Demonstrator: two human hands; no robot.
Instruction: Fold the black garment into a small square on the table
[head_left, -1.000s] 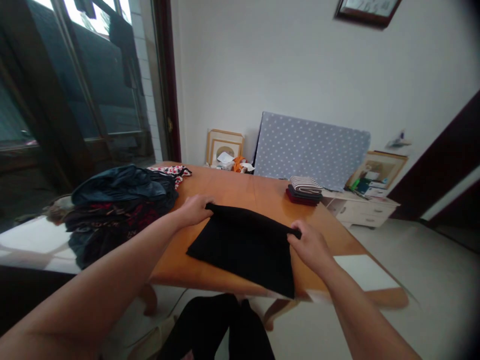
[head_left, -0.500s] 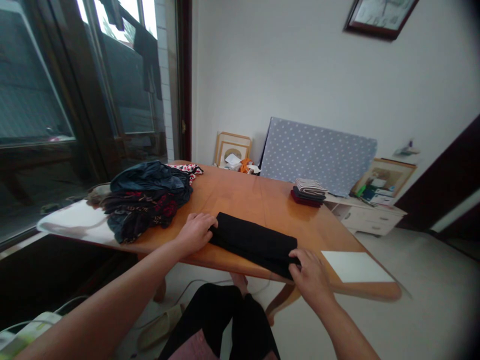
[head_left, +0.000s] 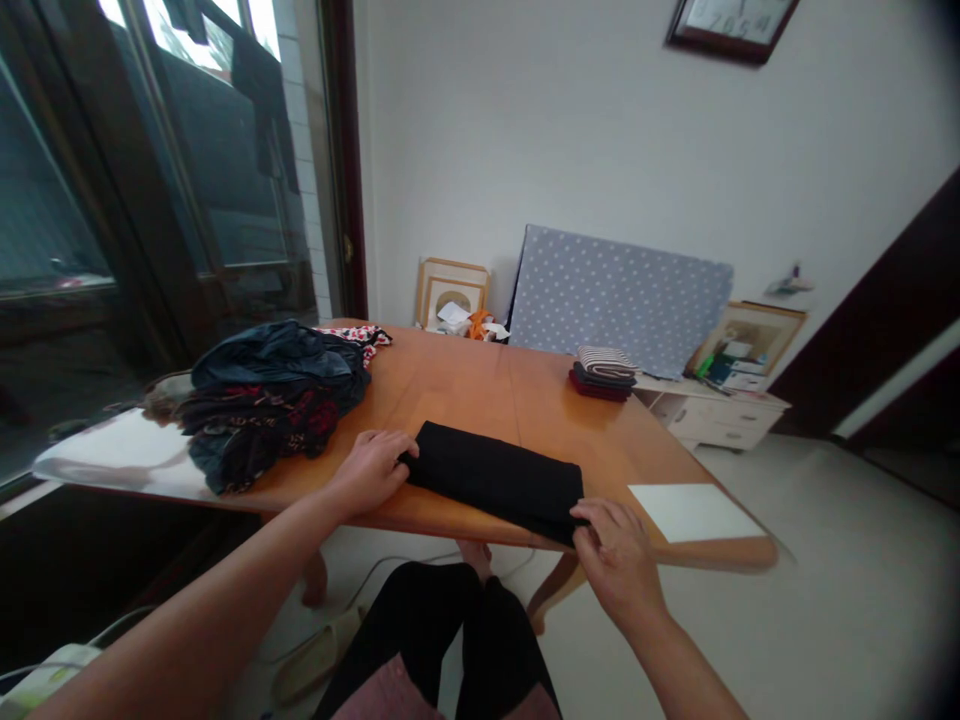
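Note:
A black garment (head_left: 495, 475), folded into a long flat strip, lies along the near edge of the wooden table (head_left: 450, 380). My left hand (head_left: 379, 465) grips its left end, fingertips curled at the corner. At the right end, my right hand (head_left: 615, 550) pinches the near corner between thumb and fingers. What kind of garment it is cannot be made out. To the left of my left hand is a heap of crumpled dark clothes (head_left: 277, 390). A small stack of folded clothes (head_left: 602, 373) sits at the table's far right.
A pale sheet (head_left: 696, 512) lies at the table's right corner. White material (head_left: 112, 455) sits under the clothes heap at the left. Behind the table stand a grey dotted cloth-covered panel (head_left: 622, 295) and a white cabinet (head_left: 720, 415). A slipper (head_left: 319, 660) is on the floor.
The view has shifted slightly, so everything sits a little further left. Both hands stay at the two ends of the black garment, which keeps its folded shape.

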